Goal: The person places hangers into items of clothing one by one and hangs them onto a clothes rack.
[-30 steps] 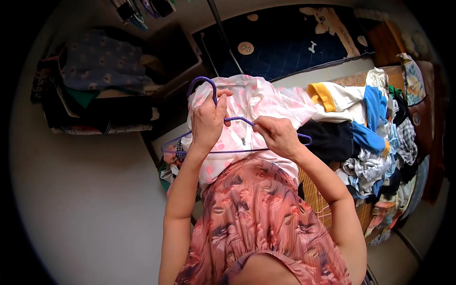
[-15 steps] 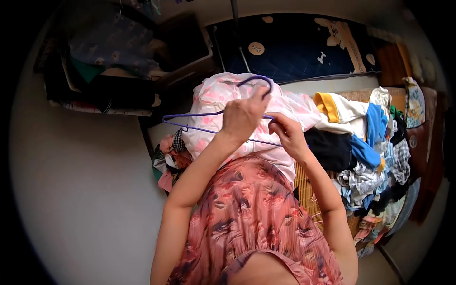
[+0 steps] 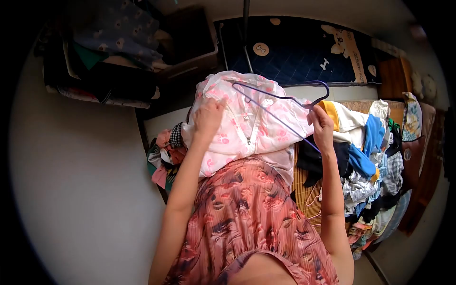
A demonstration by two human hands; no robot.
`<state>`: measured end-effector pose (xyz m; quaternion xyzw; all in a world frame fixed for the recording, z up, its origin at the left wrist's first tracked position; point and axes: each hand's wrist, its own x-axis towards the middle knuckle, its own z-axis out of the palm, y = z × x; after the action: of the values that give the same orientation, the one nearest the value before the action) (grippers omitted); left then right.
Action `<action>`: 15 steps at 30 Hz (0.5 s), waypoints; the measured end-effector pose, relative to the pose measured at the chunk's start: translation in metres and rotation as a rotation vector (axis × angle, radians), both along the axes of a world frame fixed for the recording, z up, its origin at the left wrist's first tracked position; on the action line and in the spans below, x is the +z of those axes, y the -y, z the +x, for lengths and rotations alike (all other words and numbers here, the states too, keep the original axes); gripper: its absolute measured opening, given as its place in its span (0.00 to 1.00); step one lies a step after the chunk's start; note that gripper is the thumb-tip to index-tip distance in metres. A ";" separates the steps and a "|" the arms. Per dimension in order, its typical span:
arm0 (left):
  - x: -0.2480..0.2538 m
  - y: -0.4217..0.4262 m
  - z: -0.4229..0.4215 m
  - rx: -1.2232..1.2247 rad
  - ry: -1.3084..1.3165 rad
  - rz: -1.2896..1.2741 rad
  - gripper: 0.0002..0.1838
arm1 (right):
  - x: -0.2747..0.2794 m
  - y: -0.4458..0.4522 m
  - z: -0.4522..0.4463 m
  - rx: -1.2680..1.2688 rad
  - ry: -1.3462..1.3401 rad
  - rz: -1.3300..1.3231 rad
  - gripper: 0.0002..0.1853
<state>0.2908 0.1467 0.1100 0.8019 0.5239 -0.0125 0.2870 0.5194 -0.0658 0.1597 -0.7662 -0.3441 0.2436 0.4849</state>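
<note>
A pink and white patterned garment (image 3: 270,124) with a zipper lies spread in front of my body. My right hand (image 3: 322,124) is closed on a purple hanger (image 3: 278,94) near the base of its hook. The hanger slants over the garment's upper right part, its hook pointing right. On the garment's left side, my left hand (image 3: 209,116) has its fingers bent against the fabric, pinching it near the upper edge.
Piled clothes (image 3: 363,190) lie at the right on a woven mat (image 3: 306,209), with more clothes (image 3: 164,159) left of the garment. Behind are a dark blue dog-print mat (image 3: 294,57), a metal pole (image 3: 247,42) and a bin (image 3: 199,64). Folded clothes (image 3: 95,71) sit upper left.
My right hand has carried the hanger to the right, and its hook now points right. My left hand has let go of the hanger and moved left onto the garment.
</note>
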 end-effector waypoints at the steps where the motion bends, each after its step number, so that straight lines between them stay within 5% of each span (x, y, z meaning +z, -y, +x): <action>1: -0.013 -0.011 -0.005 -0.011 -0.059 0.022 0.28 | -0.009 0.003 0.003 -0.001 -0.066 0.018 0.04; 7: -0.046 -0.032 0.000 0.066 -0.179 -0.001 0.29 | -0.014 0.000 -0.002 0.049 -0.116 -0.141 0.07; 13: -0.042 -0.028 -0.011 0.184 0.188 0.008 0.26 | -0.015 0.005 0.006 0.053 -0.211 -0.125 0.08; 15: -0.050 -0.030 -0.006 0.188 0.131 -0.015 0.27 | -0.016 0.003 0.008 0.062 -0.212 -0.152 0.08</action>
<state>0.2846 0.1771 0.0604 0.7463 0.5766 0.0632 0.3266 0.5271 -0.0686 0.1441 -0.7598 -0.2948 0.3635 0.4513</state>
